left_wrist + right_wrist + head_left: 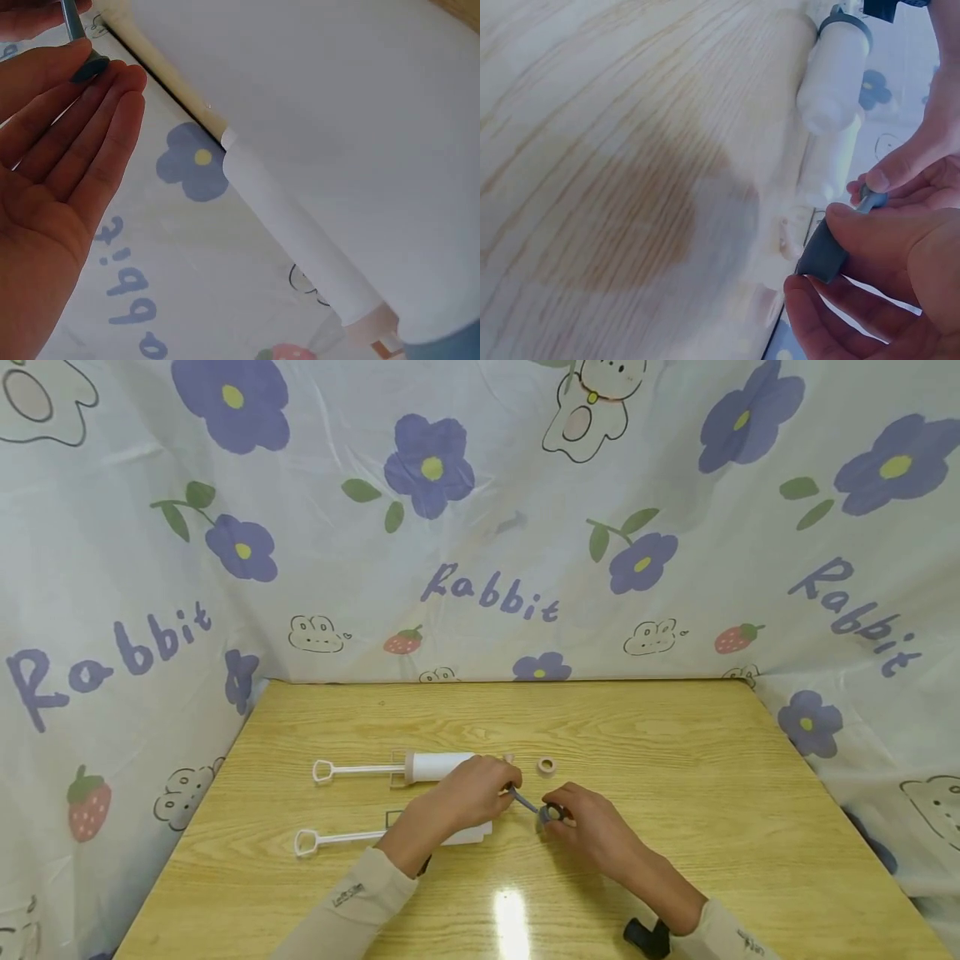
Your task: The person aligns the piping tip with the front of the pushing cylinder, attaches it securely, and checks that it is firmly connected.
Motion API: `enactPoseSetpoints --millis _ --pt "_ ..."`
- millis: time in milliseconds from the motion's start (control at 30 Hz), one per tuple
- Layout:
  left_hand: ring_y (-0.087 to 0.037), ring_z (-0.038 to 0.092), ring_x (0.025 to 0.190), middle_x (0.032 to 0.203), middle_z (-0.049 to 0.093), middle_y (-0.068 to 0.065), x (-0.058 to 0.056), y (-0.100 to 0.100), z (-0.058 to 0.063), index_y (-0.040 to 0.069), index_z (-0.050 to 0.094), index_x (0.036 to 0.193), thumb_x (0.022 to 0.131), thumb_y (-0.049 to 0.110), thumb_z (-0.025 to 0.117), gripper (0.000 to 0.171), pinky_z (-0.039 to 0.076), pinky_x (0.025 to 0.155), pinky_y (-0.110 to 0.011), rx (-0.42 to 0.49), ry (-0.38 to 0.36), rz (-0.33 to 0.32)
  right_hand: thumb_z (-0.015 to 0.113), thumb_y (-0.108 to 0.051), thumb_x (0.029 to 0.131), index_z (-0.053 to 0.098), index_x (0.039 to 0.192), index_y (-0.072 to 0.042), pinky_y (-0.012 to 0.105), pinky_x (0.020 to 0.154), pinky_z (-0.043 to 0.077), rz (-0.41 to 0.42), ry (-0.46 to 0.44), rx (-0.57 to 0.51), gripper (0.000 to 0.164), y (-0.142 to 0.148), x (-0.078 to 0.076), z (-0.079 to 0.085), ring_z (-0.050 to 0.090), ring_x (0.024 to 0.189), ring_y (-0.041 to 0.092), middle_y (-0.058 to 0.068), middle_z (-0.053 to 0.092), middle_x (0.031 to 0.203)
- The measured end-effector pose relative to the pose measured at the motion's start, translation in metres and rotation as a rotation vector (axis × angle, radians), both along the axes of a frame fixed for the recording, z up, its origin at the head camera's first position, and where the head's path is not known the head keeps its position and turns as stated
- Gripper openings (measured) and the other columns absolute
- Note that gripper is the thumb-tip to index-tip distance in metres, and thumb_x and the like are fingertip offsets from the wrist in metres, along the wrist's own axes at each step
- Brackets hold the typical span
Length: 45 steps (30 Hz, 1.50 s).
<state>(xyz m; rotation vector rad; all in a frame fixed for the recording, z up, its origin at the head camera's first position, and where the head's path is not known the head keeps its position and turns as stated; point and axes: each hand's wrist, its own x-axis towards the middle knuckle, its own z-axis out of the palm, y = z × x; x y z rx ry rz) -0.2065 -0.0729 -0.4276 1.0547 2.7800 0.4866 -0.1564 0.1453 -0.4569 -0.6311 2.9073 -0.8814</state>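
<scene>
My left hand [468, 792] pinches the flared end of a slim blue-grey nozzle-like piece [90, 69] between thumb and fingers. My right hand [600, 833] holds a short blue-grey ring [823, 251] by its rim, thumb on one side and fingertips on the other. The slim piece runs from the left fingers to the ring; I cannot tell whether the two are joined. Left of the hands lie two white tubes with long plunger handles. The farther tube [435, 767] has a beige collar; the nearer tube [465, 837], with a blue-grey collar, is partly hidden by my left forearm.
A small beige ring [547, 767] lies on the wooden table [675, 743] beyond my right hand. Next to it a small beige piece [508, 758] shows behind my left fingers. Patterned cloth [480, 527] hangs along the back and both sides of the table.
</scene>
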Motion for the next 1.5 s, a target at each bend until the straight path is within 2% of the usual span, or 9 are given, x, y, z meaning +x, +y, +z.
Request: enactPoseSetpoints --millis 367,800,933,1033,1167,1300,1500 --pt "-0.011 0.067 0.081 0.096 0.075 0.000 0.006 -0.014 0.003 0.011 0.076 0.105 0.100 0.013 0.067 0.010 0.056 0.072 -0.026 0.076 0.011 0.027 0.078 -0.012 0.092 0.072 0.119 -0.004 0.027 0.075 0.056 0.019 0.053 -0.030 0.029 0.001 0.002 0.008 0.066 0.090 0.016 0.007 0.071 0.109" --pt "-0.012 0.066 0.085 0.096 0.074 0.002 0.012 -0.021 0.007 0.013 0.075 0.104 0.100 0.014 0.068 0.009 0.056 0.075 -0.028 0.127 -0.016 0.065 0.078 -0.013 0.092 0.072 0.120 -0.006 0.027 0.076 0.056 0.016 0.034 -0.046 0.029 0.002 0.003 0.012 0.066 0.092 0.015 0.002 0.070 0.110" --pt "-0.018 0.067 0.087 0.095 0.072 0.001 0.015 -0.023 0.009 0.011 0.075 0.104 0.099 0.012 0.067 0.010 0.055 0.075 -0.030 0.155 -0.019 0.075 0.077 -0.015 0.093 0.072 0.121 -0.008 0.028 0.077 0.057 0.017 0.033 -0.049 0.029 0.003 0.004 0.016 0.067 0.092 0.015 0.000 0.071 0.111" --pt "-0.022 0.069 0.090 0.098 0.073 0.000 0.017 -0.025 0.011 0.010 0.076 0.107 0.099 0.012 0.067 0.012 0.056 0.077 -0.032 0.178 -0.027 0.081 0.077 -0.015 0.093 0.072 0.121 -0.009 0.034 0.079 0.059 0.015 0.028 -0.057 0.029 0.004 0.006 0.018 0.067 0.092 0.014 0.000 0.071 0.111" --pt "-0.019 0.068 0.091 0.101 0.073 0.000 0.022 -0.027 0.013 0.011 0.076 0.111 0.100 0.013 0.067 0.015 0.056 0.078 -0.031 0.184 -0.026 0.088 0.076 -0.015 0.094 0.072 0.121 -0.011 0.040 0.080 0.060 0.012 0.025 -0.071 0.028 0.004 0.009 0.022 0.067 0.092 0.015 -0.001 0.071 0.111" --pt "-0.013 0.065 0.089 0.101 0.073 0.002 0.028 -0.030 0.015 0.011 0.076 0.112 0.100 0.013 0.066 0.016 0.056 0.077 -0.029 0.190 -0.013 0.091 0.077 -0.016 0.093 0.072 0.122 -0.013 0.037 0.079 0.060 0.006 0.024 -0.069 0.029 0.003 0.012 0.023 0.066 0.093 0.014 -0.003 0.070 0.111" --pt "-0.015 0.066 0.090 0.098 0.072 0.003 0.032 -0.034 0.016 0.011 0.076 0.107 0.100 0.011 0.067 0.012 0.056 0.078 -0.029 0.231 0.009 0.102 0.077 -0.018 0.093 0.072 0.122 -0.014 0.032 0.079 0.058 -0.008 0.030 -0.059 0.030 0.001 0.014 0.027 0.066 0.094 0.012 -0.005 0.070 0.111"
